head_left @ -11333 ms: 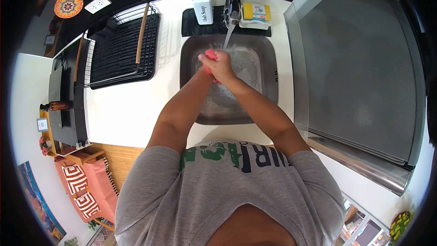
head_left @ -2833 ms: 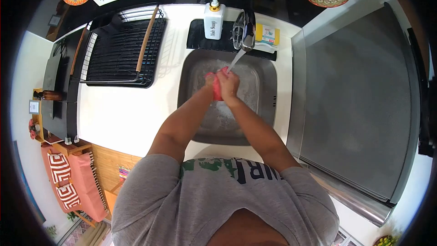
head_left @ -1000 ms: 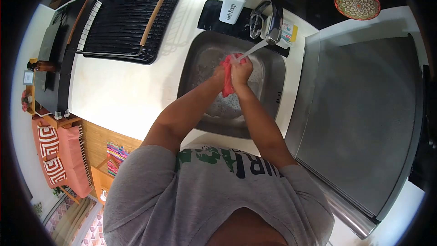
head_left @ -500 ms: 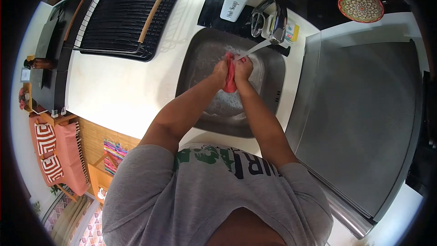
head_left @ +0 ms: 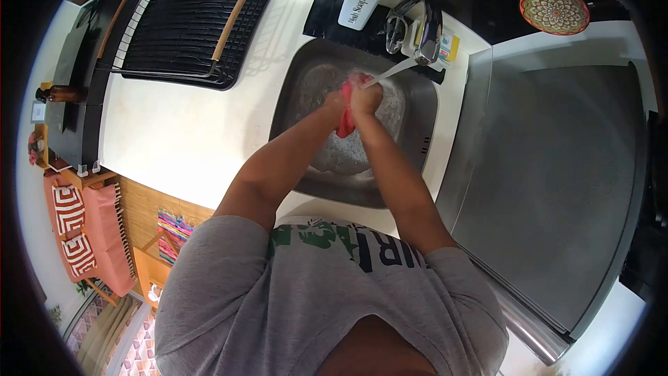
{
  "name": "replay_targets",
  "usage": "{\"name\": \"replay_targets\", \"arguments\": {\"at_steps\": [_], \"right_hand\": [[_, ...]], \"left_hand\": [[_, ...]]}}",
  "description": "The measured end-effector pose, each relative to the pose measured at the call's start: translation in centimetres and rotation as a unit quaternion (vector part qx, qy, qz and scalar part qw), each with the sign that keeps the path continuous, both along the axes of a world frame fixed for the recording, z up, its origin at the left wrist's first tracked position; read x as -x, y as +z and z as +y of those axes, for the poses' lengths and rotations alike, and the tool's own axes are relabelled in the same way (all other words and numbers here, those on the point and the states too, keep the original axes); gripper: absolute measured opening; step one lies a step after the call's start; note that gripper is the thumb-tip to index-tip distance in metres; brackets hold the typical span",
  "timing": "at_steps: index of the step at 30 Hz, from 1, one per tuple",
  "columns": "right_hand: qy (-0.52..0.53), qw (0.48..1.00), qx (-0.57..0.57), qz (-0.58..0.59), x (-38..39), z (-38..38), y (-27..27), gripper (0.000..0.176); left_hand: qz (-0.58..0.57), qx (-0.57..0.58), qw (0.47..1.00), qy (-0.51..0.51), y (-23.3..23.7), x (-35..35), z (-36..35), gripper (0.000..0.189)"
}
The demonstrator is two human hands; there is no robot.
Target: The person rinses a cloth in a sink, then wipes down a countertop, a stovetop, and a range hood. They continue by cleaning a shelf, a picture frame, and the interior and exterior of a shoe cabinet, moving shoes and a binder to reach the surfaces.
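Bright glare whitens the counter point(head_left: 174, 143), while fisheye edges darken to black.

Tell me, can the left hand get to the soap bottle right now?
Probably yes: the soap bottle stands just past the sink, the tap is to its right, and nothing seems to block the left hand. That hand holds the red cloth, though, so it may need to let go first.
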State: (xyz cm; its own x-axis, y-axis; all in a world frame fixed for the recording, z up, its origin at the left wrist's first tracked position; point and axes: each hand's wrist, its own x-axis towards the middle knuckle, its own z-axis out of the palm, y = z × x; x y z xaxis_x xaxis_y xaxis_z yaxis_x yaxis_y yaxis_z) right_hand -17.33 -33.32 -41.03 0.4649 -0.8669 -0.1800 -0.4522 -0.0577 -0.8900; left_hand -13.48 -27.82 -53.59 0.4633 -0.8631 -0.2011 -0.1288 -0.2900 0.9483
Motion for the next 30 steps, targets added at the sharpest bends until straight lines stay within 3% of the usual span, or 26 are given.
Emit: {"name": "replay_targets", "arguments": {"at_steps": [1,2,3,5,6,7,9,10,11,13,14,15,16,17,19,20,22,23,24,25,27,28,30], "right_hand": [[-0.039,0.999,-0.006,-0.01,-0.2,-1.3,-1.0,0.028],[-0.077,0.997,-0.012,-0.02,-0.1,-2.0,-1.6,0.028],[-0.077,0.997,-0.011,-0.02,-0.1,-1.9,-1.4,0.028],[0.031,0.998,0.015,-0.048,-0.2,-0.9,-0.2,0.03],[-0.037,0.994,0.002,-0.108,-0.4,1.1,0.4,0.031],[-0.037,0.994,0.003,-0.106,-0.4,2.2,-0.1,0.031],[0.053,0.996,0.059,-0.045,0.0,3.1,-2.0,0.034],[0.099,0.992,-0.077,0.007,1.2,4.9,5.5,0.036],[0.099,0.992,-0.079,0.007,1.2,4.1,4.5,0.036],[0.035,0.996,0.025,0.072,0.2,1.6,1.0,0.037],[0.033,0.997,0.025,0.072,0.1,0.3,0.3,0.037],[0.044,0.994,0.041,0.093,0.1,-1.1,-0.3,0.037],[0.054,0.991,0.057,0.112,0.1,-2.2,-0.9,0.038],[0.053,0.991,0.055,0.112,0.1,-3.1,-2.2,0.038],[0.131,0.964,0.118,0.197,-0.1,-5.1,-4.2,0.042],[0.209,0.955,0.095,0.186,0.1,-5.7,-1.9,0.04],[0.21,0.965,0.057,0.147,0.2,-6.1,-1.6,0.037],[0.211,0.971,0.017,0.109,0.4,-6.4,-1.5,0.033],[0.216,0.97,-0.007,0.108,0.4,-6.5,-0.6,0.028],[0.215,0.971,-0.007,0.108,0.7,-6.4,0.3,0.028],[0.142,0.974,-0.174,0.032,1.8,-4.6,6.9,0.027],[0.14,0.975,-0.172,0.033,2.3,-4.4,8.5,0.027],[0.166,0.959,-0.221,-0.057,3.6,-4.4,10.9,0.026]], "left_hand": [[0.187,-0.007,0.976,0.109,4.4,0.5,-0.2,0.035],[0.366,-0.014,0.906,0.213,9.0,0.9,-0.2,0.035],[0.528,-0.02,0.792,0.307,11.5,1.0,-0.2,0.036],[0.534,-0.035,0.781,0.322,12.0,-0.3,-0.1,0.036],[0.538,-0.051,0.77,0.338,11.8,-1.0,0.0,0.037],[0.54,-0.051,0.77,0.337,11.1,-1.2,0.2,0.037],[0.354,-0.034,0.907,0.225,7.8,-1.7,0.3,0.037],[0.251,-0.026,0.954,0.164,5.8,-1.7,0.4,0.037],[0.144,-0.019,0.984,0.101,4.0,-1.6,0.8,0.037],[-0.08,-0.003,0.996,-0.032,2.3,-1.9,1.2,0.038],[-0.079,-0.003,0.996,-0.034,4.3,-1.7,1.3,0.038],[0.222,-0.018,0.965,0.137,8.2,-1.4,1.6,0.039],[0.496,-0.031,0.817,0.292,10.5,-1.2,2.0,0.042],[0.496,-0.034,0.818,0.291,8.9,-1.7,2.5,0.042],[0.466,-0.066,0.839,0.273,4.6,-4.0,3.4,0.049],[0.466,-0.065,0.839,0.273,5.3,-3.9,4.0,0.049],[0.26,-0.271,0.9,0.221,8.7,-3.7,5.2,0.056],[0.26,-0.271,0.901,0.219,10.2,-3.9,5.1,0.056],[0.147,-0.261,0.951,0.077,11.6,-4.1,4.8,0.067],[0.029,-0.242,0.968,-0.068,12.3,-4.2,4.5,0.081],[0.021,-0.051,0.991,0.123,3.2,-1.9,2.6,0.107],[0.022,-0.049,0.991,0.121,5.1,-1.5,1.8,0.107],[-0.166,-0.111,0.977,0.078,12.0,-0.3,0.2,0.12]]}}
